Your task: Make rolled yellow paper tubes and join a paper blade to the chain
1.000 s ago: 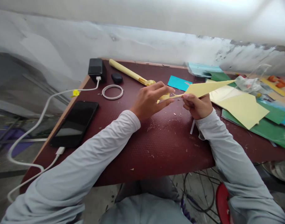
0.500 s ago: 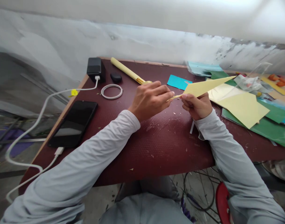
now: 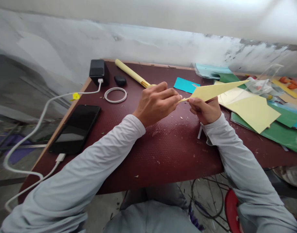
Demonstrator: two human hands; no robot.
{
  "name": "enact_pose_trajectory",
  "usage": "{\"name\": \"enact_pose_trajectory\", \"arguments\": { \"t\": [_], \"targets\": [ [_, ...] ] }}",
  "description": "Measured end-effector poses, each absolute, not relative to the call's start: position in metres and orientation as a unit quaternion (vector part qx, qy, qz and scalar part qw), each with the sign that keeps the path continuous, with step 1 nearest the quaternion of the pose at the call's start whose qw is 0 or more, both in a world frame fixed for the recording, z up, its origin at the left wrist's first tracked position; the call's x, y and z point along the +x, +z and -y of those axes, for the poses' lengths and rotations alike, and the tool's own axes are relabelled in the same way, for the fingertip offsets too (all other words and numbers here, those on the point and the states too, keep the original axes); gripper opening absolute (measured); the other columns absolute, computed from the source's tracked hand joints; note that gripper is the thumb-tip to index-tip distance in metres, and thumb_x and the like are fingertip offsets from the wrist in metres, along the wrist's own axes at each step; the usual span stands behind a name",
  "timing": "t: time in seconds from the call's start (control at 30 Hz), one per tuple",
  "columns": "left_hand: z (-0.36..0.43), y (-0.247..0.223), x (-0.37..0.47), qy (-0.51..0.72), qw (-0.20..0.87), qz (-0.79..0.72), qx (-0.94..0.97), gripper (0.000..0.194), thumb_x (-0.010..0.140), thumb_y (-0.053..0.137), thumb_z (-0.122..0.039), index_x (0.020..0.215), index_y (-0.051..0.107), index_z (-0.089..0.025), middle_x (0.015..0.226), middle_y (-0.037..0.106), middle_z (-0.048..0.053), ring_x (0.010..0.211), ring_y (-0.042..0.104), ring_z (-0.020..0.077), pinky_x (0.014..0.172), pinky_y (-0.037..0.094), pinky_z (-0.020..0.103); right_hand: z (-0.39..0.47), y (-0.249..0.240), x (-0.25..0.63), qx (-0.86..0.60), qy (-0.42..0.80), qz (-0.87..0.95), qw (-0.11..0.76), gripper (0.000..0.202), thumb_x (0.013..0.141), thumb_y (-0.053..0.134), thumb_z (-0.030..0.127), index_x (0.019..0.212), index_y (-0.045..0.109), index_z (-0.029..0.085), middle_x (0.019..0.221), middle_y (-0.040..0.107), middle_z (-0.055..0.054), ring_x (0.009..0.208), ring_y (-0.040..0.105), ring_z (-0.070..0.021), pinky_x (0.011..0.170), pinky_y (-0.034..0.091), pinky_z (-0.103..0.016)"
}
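We grip a yellow sheet (image 3: 215, 91) two-handed

It hangs right of the frame's centre, pinched in our right hand (image 3: 204, 109). Our left hand (image 3: 159, 103), looser a second ago, now closes on the thin strip (image 3: 183, 100) beside it, steadying both. That hand hides the yellow roll's (image 3: 131, 72) near end; loose papers (image 3: 256, 114) crowd the right.

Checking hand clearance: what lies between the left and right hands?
In the head view, a narrow yellow paper strip bridges the gap from the left hand to the right hand, which pinches a yellow paper sheet. Maroon tabletop shows beneath.
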State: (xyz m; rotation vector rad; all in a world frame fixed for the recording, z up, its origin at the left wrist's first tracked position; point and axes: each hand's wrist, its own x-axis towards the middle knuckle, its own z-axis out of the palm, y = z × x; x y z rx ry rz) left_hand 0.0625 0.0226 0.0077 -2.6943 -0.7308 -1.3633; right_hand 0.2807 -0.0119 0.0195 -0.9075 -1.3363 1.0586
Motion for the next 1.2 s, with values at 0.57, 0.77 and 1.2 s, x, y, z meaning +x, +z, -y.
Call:
{"name": "enact_pose_trajectory", "arguments": {
  "t": [0.57, 0.77, 1.2],
  "targets": [
    [-0.029, 0.004, 0.058, -0.462, 0.056, 0.249, -0.850, 0.020, 0.104, 0.057, -0.032, 0.115, 0.074, -0.029, 0.109, 0.076, 0.005, 0.101, 0.064, 0.0240, 0.088, 0.051, 0.044, 0.002, 0.006, 0.298, -0.447, 0.316, 0.689, 0.475, 0.037, 0.076, 0.088, 0.050, 0.066, 0.070, 0.019, 0.052, 0.045, 0.005, 0.048, 0.033, -0.0068, 0.043, 0.025, -0.025],
    [-0.032, 0.002, 0.056, -0.450, 0.040, 0.268, -0.851, 0.023, 0.104, 0.054, -0.032, 0.113, 0.075, -0.025, 0.107, 0.075, 0.007, 0.105, 0.063, 0.0264, 0.089, 0.051, 0.045, 0.013, 0.013, 0.297, -0.439, 0.105, 0.778, 0.437, 0.041, 0.085, 0.080, 0.044, 0.057, 0.060, 0.021, 0.051, 0.044, 0.004, 0.050, 0.034, -0.0086, 0.051, 0.030, -0.029],
    [-0.030, -0.001, 0.059, -0.424, 0.028, 0.225, -0.877, 0.026, 0.106, 0.053, -0.040, 0.115, 0.075, -0.029, 0.110, 0.076, 0.008, 0.103, 0.064, 0.0281, 0.086, 0.051, 0.051, 0.013, 0.018, 0.307, -0.406, -0.254, 0.803, 0.354, 0.021, 0.087, 0.080, 0.041, 0.107, 0.080, 0.036, 0.126, 0.064, -0.007, 0.121, 0.048, -0.0348, 0.104, 0.041, -0.060]
  ]
}}
